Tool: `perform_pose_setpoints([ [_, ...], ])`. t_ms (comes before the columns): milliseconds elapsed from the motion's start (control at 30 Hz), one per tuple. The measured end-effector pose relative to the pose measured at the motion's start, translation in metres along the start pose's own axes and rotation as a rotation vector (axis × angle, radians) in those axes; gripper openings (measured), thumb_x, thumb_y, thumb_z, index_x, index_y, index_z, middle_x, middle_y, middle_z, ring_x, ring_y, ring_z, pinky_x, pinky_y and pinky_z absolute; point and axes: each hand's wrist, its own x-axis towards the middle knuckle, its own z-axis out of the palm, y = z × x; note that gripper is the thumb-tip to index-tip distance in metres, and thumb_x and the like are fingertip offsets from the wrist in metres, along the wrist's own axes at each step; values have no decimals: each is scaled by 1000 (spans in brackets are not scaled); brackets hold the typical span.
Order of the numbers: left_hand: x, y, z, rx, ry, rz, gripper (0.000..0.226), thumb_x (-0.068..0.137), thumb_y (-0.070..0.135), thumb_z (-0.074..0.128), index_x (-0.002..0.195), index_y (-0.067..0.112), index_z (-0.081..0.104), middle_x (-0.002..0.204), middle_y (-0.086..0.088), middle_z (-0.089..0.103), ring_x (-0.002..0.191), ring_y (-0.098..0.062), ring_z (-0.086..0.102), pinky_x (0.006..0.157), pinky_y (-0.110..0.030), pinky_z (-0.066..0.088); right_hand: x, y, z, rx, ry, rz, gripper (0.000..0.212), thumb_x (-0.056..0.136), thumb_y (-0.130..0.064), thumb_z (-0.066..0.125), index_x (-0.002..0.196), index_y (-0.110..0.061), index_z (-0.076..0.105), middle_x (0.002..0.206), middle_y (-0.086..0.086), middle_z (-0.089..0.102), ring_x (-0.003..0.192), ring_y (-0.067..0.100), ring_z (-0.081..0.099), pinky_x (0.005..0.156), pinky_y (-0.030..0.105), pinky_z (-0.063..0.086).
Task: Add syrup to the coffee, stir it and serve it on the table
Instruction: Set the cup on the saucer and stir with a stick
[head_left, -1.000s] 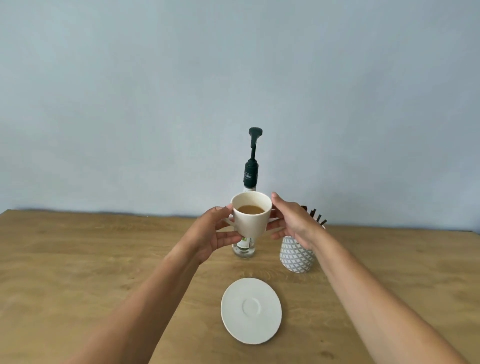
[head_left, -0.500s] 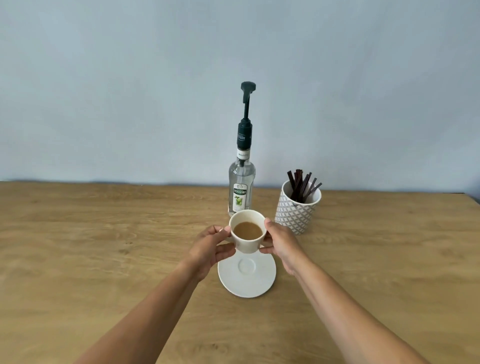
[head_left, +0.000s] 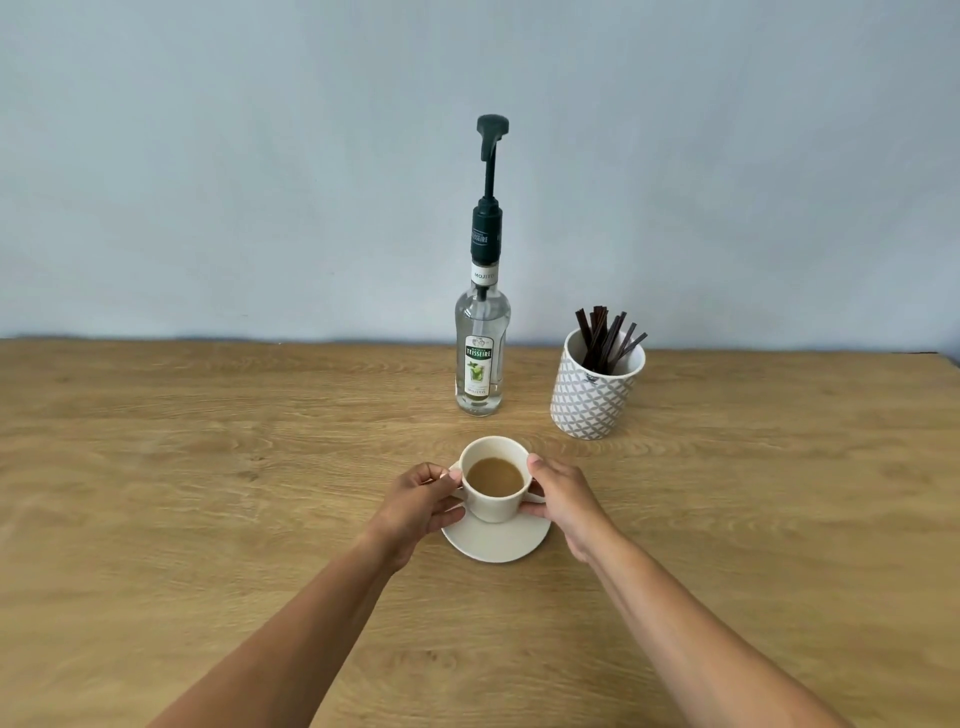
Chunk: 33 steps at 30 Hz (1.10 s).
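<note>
A cream cup (head_left: 493, 506) with light brown coffee (head_left: 493, 477) rests on or just above the white saucer (head_left: 498, 543) at the middle of the wooden table (head_left: 208, 467). My left hand (head_left: 421, 501) grips the cup's left side and my right hand (head_left: 558, 499) grips its right side. Behind the cup stands a clear syrup bottle (head_left: 480, 353) with a tall dark green pump. To its right is a patterned white pot (head_left: 595, 397) holding several dark stir sticks (head_left: 605, 338).
A plain pale blue wall (head_left: 260, 156) rises along the table's far edge. Bare wood stretches to the left and right of the saucer and in front of it.
Both hands have carried the cup down from in front of the syrup bottle to the saucer. The view has tilted downward, showing more table.
</note>
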Motion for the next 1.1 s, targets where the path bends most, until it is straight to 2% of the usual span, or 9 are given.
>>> perform_pose_setpoints([
  [167, 2, -5, -2, 24, 2, -3, 14, 95, 16, 65, 83, 12, 58, 96, -15, 63, 93, -24, 60, 79, -31, 62, 1, 4, -1, 1, -17, 9, 26, 102, -22, 45, 89, -20, 67, 101, 2, 70, 93, 11, 65, 77, 31, 58],
  [367, 3, -7, -8, 49, -20, 11, 11, 94, 18, 66, 88, 12, 60, 93, -10, 68, 91, -19, 68, 80, -31, 61, 2, 7, -2, -5, -31, 8, 26, 102, -20, 45, 94, -17, 69, 105, 10, 69, 95, 17, 64, 87, 41, 56],
  [533, 3, -9, -11, 57, -32, 17, 13, 92, 21, 69, 94, 11, 62, 95, -11, 70, 93, -20, 69, 82, -35, 61, 4, -5, -8, -219, -20, -27, 31, 101, -24, 46, 123, -10, 63, 130, 9, 63, 115, 25, 61, 100, 45, 49],
  [633, 1, -8, -13, 81, -29, 42, 14, 89, 21, 72, 95, 12, 63, 95, -10, 74, 93, -19, 71, 85, -40, 61, 11, -35, -17, -338, 69, -165, 26, 97, -18, 48, 107, -2, 67, 114, 22, 68, 98, 35, 67, 76, 42, 55],
  [767, -2, -6, -17, 128, -41, 82, 22, 86, 18, 76, 102, 10, 64, 100, -9, 77, 94, -17, 71, 81, -38, 61, 37, -93, -44, -315, 261, -366, 22, 92, -10, 53, 91, -23, 71, 79, -5, 73, 59, 4, 65, 52, 23, 53],
  [833, -2, -4, -18, 163, -29, 93, 28, 84, 16, 77, 106, 5, 64, 101, -8, 78, 93, -15, 71, 77, -35, 62, 60, -116, -61, -282, 373, -366, 20, 90, -7, 55, 92, -18, 71, 73, -4, 72, 53, 3, 65, 46, 21, 53],
  [900, -2, -3, -19, 191, -16, 104, 31, 83, 13, 79, 108, 2, 64, 103, -11, 78, 92, -16, 70, 75, -34, 61, 85, -132, -75, -291, 437, -297, 18, 88, -6, 56, 99, -10, 70, 70, 0, 70, 52, 11, 68, 43, 27, 55],
  [1000, -1, -1, -21, 235, -5, 112, 30, 80, 11, 81, 106, 4, 67, 103, -15, 77, 93, -19, 71, 81, -41, 61, 113, -143, -85, -352, 465, -182, 22, 86, -8, 60, 108, -8, 61, 63, 5, 68, 59, 30, 72, 57, 44, 61],
  [1100, 1, 2, -22, 274, -1, 112, 27, 79, 10, 82, 102, 7, 69, 98, -12, 79, 92, -21, 73, 82, -42, 61, 127, -145, -84, -387, 455, -148, 16, 84, -11, 63, 97, -12, 54, 61, 8, 68, 52, 30, 71, 49, 43, 60],
])
